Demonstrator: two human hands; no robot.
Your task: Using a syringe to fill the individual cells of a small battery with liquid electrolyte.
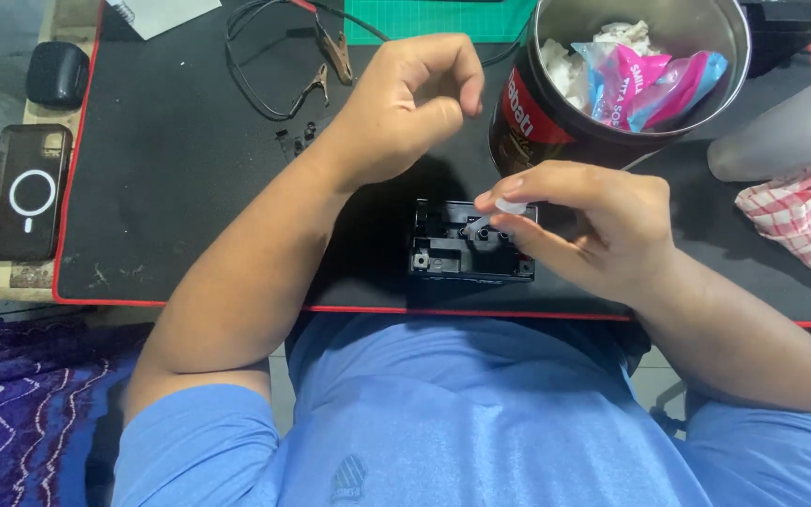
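Black plastic housing (469, 242) lies under right hand (582, 225), its grip pinching a white piece (511, 206).

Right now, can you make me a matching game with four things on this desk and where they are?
Things:
1. phone
2. metal tin
3. checked cloth
4. black plastic part

Places:
A. far right edge of the mat
B. under the right hand
C. left of the mat
D. top middle, stuffed with wrappers

Pairs: 1-C, 2-D, 3-A, 4-B
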